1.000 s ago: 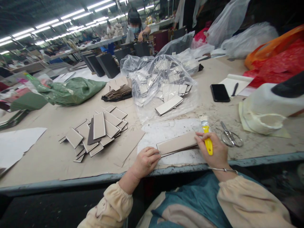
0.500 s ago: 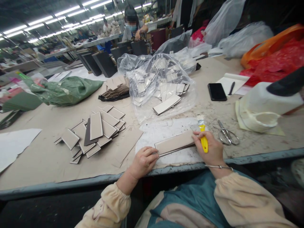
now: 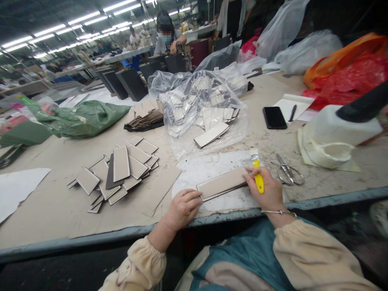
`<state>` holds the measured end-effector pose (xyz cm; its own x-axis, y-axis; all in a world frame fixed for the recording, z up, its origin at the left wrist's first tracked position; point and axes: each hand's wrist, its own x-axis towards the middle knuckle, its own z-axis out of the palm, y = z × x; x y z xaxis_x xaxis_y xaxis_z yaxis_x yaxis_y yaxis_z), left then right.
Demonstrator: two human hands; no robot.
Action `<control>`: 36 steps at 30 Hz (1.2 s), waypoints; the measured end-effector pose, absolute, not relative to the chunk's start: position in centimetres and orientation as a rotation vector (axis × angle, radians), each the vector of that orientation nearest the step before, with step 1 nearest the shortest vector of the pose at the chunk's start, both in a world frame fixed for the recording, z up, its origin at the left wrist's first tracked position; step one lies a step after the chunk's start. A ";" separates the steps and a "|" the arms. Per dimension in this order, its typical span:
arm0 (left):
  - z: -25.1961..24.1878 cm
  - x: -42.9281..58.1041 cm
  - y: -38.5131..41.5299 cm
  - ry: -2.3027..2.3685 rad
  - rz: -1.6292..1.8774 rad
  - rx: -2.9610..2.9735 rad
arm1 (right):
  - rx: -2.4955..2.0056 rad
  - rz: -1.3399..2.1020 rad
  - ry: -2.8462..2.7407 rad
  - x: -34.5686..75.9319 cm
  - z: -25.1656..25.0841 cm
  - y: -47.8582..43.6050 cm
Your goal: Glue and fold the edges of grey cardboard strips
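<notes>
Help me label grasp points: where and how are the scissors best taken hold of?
I'd grip the scissors by their looped handles, coming down from the near right. They lie flat, loops toward the person and blades pointing away, so the loops seem easiest to reach. The right hand is close by on their left.

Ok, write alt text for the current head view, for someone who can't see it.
A person's right hand pinches one end of a beige strip and holds a yellow-handled brush, while the left hand touches the other end, over white paper. Similar strips lie piled at left, scissors and a phone at right.
</notes>
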<state>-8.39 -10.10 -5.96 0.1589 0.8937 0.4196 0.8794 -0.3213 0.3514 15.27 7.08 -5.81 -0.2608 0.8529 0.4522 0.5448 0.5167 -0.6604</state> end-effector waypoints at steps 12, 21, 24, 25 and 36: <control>-6.2 -8.4 -10.2 1.825 0.868 2.365 | -1.152 0.469 -1.944 15.2 -5.6 7.1; -6.1 -8.4 -10.1 1.807 0.886 2.355 | -1.117 0.489 -1.929 14.9 -5.5 7.0; -6.0 -8.4 -10.0 1.799 0.898 2.354 | -1.121 0.507 -1.929 14.8 -5.7 7.1; -6.0 -8.4 -10.0 1.796 0.897 2.354 | -1.121 0.507 -1.933 14.8 -5.8 7.1; -5.8 -8.4 -10.0 1.817 0.888 2.373 | -1.131 0.492 -1.960 14.7 -5.5 6.9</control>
